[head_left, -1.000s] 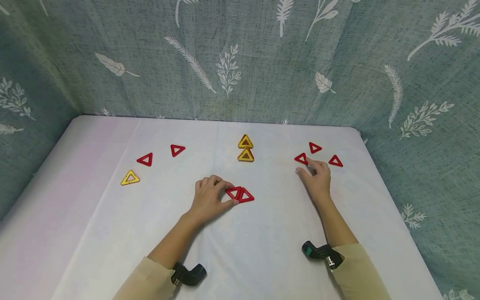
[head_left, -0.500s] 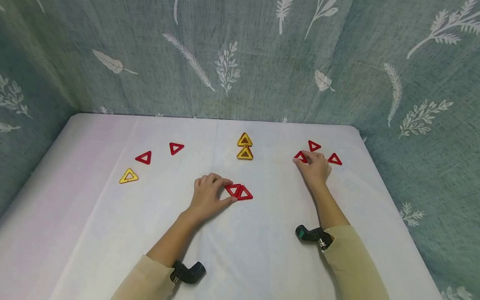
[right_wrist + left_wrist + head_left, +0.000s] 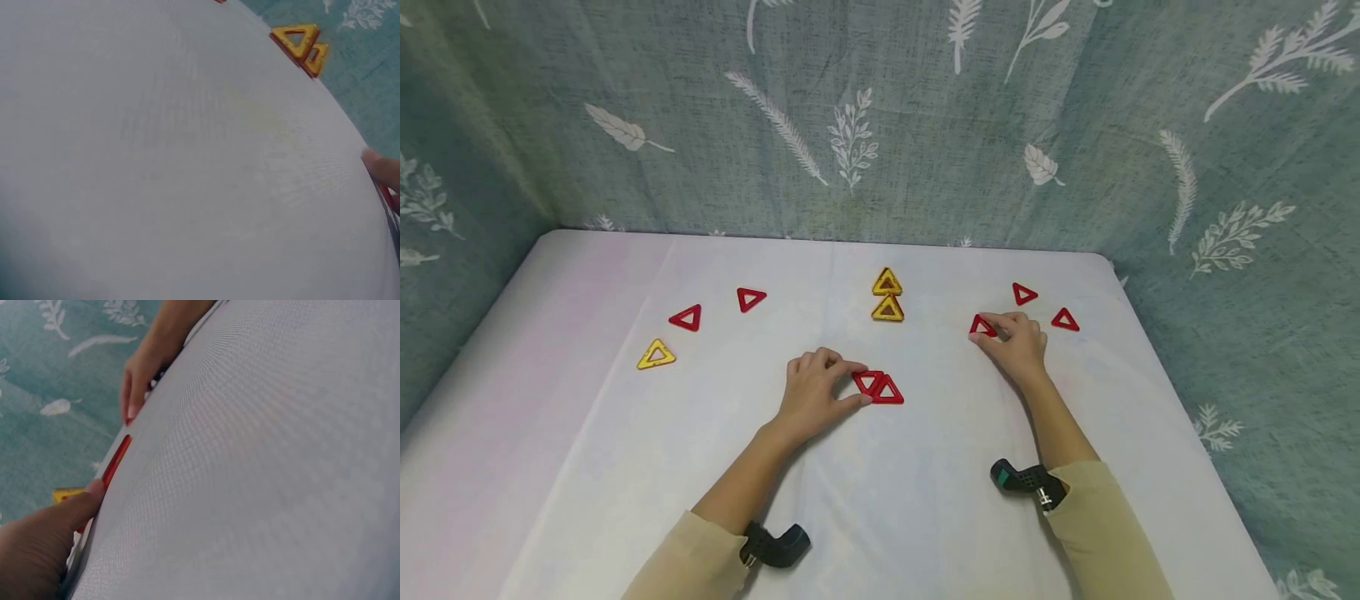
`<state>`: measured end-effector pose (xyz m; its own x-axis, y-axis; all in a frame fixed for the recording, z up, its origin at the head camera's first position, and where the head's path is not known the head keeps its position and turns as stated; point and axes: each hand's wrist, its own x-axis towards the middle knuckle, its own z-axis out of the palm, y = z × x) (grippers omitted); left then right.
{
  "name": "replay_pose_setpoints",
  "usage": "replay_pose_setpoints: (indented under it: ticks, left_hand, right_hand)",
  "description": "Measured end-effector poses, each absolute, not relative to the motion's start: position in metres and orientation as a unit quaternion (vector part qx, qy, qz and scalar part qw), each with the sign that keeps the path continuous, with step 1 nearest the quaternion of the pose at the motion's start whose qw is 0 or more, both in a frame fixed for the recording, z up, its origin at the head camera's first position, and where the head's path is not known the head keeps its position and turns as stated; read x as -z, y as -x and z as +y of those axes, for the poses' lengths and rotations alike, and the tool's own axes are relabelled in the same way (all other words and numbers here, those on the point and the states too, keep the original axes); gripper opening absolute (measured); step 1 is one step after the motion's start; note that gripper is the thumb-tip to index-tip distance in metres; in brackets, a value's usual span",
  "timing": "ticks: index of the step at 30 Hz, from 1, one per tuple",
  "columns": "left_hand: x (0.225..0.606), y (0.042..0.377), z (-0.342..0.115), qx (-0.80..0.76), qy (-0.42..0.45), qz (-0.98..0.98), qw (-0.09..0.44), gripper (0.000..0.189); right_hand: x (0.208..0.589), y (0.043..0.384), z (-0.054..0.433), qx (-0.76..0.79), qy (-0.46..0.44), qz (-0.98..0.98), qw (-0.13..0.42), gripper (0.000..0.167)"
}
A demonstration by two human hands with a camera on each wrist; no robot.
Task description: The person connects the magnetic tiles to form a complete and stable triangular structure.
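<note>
Two red triangle tiles point(image 3: 888, 390) lie edge to edge in the middle of the white table. My left hand point(image 3: 817, 392) pinches the left one of the pair between thumb and index finger; in the left wrist view, the thumb touches a red edge point(image 3: 116, 461). Over to the right, my right hand point(image 3: 1017, 343) grips another red triangle tile point(image 3: 981, 326) at its right side by thumb and fingertips. That hand also shows at the top of the left wrist view. Only the fingertips of my right hand point(image 3: 382, 170) show in the right wrist view, against a red edge.
Two stacks of yellow triangle tiles point(image 3: 888, 308), with red underneath, stand at the back centre. Two loose red triangles point(image 3: 1064, 320) lie at the right. On the left are two red triangles point(image 3: 687, 317) and a yellow triangle point(image 3: 657, 355). A patterned green curtain point(image 3: 700, 125) borders the table.
My right hand has closed on the red triangle at the right and moved it a little left and toward me. My left hand has stayed on the middle pair.
</note>
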<state>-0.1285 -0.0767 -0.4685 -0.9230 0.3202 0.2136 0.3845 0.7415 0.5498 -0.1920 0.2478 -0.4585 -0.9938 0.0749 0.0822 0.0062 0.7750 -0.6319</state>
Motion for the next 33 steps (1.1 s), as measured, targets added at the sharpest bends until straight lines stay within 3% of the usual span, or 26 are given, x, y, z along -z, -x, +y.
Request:
replay_pose_setpoints:
  ticks: [33]
  left_hand:
    - [0.469,0.130,-0.079,0.311,0.194,-0.930,0.038,0.045]
  right_hand:
    - [0.442,0.171,0.201,-0.351,-0.153,-0.915,-0.123,0.042]
